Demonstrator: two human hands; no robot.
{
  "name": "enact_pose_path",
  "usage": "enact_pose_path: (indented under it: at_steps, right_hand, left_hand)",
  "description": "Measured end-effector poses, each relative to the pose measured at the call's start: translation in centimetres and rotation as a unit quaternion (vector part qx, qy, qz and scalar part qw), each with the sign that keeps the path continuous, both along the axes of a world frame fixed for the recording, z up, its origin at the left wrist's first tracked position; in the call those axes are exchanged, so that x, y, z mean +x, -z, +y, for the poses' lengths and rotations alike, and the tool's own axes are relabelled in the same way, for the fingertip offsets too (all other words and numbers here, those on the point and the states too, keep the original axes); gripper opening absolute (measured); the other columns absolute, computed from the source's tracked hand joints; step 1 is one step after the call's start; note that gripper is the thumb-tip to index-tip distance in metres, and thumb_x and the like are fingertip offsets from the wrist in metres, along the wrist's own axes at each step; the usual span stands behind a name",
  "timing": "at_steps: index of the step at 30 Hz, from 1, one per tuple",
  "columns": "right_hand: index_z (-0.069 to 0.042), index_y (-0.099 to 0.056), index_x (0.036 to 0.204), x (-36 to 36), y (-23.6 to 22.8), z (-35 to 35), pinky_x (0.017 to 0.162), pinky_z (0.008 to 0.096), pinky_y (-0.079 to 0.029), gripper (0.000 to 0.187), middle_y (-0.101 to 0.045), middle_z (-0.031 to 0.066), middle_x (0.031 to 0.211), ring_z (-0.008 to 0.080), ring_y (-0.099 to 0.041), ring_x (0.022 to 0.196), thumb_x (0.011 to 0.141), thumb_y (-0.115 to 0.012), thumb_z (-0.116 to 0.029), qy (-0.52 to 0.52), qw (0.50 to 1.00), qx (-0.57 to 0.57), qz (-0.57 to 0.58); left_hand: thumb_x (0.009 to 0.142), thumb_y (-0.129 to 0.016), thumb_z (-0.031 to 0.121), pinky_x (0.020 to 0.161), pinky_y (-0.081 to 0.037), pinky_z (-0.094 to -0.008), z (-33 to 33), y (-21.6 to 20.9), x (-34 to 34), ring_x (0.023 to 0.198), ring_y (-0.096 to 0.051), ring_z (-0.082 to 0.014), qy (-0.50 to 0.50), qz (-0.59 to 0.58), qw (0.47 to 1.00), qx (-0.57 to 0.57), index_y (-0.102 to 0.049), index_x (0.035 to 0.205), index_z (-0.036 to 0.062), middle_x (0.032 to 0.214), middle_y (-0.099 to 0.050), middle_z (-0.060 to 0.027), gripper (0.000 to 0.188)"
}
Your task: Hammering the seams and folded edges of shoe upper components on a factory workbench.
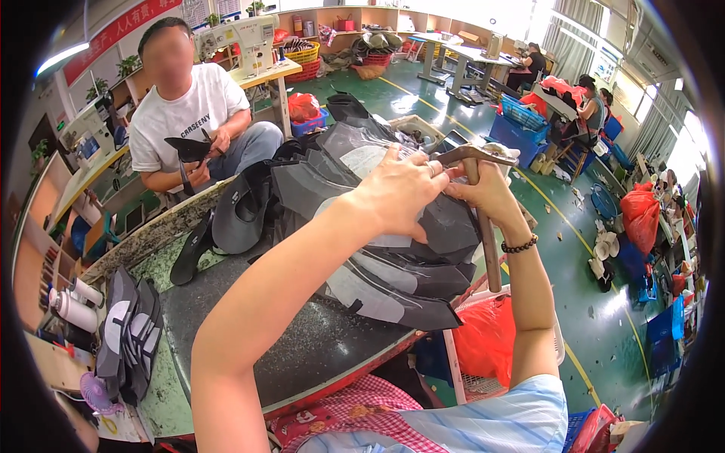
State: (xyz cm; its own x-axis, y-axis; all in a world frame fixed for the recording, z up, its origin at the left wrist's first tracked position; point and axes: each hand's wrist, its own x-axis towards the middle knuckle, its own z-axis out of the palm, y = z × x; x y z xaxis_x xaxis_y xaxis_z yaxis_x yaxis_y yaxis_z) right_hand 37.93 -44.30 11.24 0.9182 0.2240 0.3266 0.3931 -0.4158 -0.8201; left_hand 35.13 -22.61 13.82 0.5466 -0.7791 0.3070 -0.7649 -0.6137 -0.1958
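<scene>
"Dark pieces (pixel 400 279) lie heaped on the desk (pixel 162 396); what could go wrong?"

"Overlapping edges could slide. The left hand (pixel 396 189) rests over them, fingers spread, so a sideways push might fan the lowest ones off the near edge."

"And the right hand (pixel 483 192)?"

"Closed around the hammer (pixel 489 253), it seems, with the handle hanging down. Loosen that grip, and the tool could drop, perhaps onto the red bag (pixel 487 340) beside the desk."

Glossy green floor (pixel 559 253), grey curtains (pixel 577 29)
</scene>
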Motion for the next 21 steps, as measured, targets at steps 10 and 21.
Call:
enact_pose_path:
  at_steps: [10,21]
  right_hand:
    - [-0.004,-0.054,0.122,0.4,1.5,-1.4,0.056,0.0197,-0.049,0.058,-0.064,0.0071,0.107,0.0091,-0.063,0.076,0.072,-0.082,-0.007,-0.013,0.997,0.048,0.064]
    - [0.005,-0.063,0.098,3.6,2.2,-2.1,0.068,0.0285,-0.050,0.022,-0.067,0.0088,0.087,0.0114,-0.060,0.079,0.078,-0.068,-0.001,-0.079,0.991,0.074,-0.080]
  left_hand:
    - [0.086,-0.064,0.047,0.110,-0.035,-0.0494,0.5,4.4,-0.1,0.127,-0.052,-0.0323,0.082,-0.141,0.984,-0.071,-0.062,0.123,0.0078,0.130,-0.060,-0.0116,0.053]
    - [0.102,-0.046,0.028,0.085,-0.044,-0.0434,-1.8,3.3,0.9,0.079,-0.067,-0.0310,0.050,-0.014,0.888,-0.457,-0.059,0.063,0.0007,0.066,-0.062,-0.0146,0.049]
